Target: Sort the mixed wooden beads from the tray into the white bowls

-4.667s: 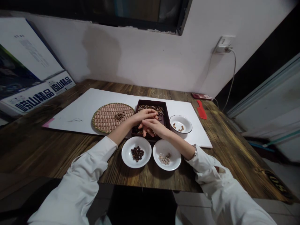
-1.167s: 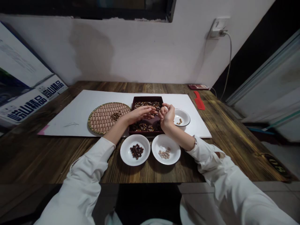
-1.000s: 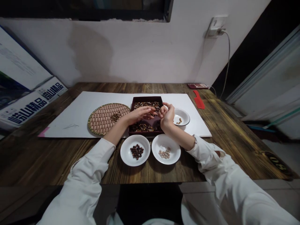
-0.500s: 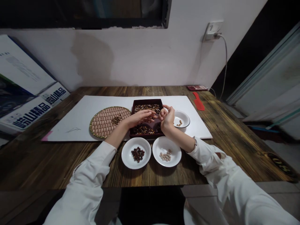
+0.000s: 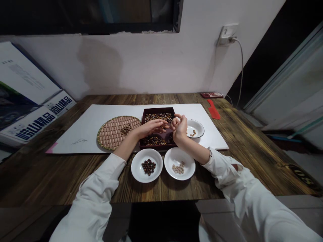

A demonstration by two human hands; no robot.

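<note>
Both hands hover over a dark red box (image 5: 159,147) of mixed beads. My left hand (image 5: 152,128) has its fingers stretched toward the right, the tips close to my other hand; nothing clear shows in them. My right hand (image 5: 180,129) is cupped palm inward with its fingers curled; what they hold, if anything, is hidden. In front stand a white bowl (image 5: 136,173) with dark brown beads and another white bowl (image 5: 174,174) with pale beads. Beyond my right wrist a third bowl (image 5: 200,127) holds a few tan beads.
Left of the box lies a round woven tray (image 5: 108,132) with brown beads on it. A white board (image 5: 80,121) lies beneath these. To the right are a red comb-like piece (image 5: 213,110) and a phone-like object (image 5: 212,95). A printed carton (image 5: 35,114) stands far left.
The view has shifted slightly. Both hands stay over the box in nearly the same pose.
</note>
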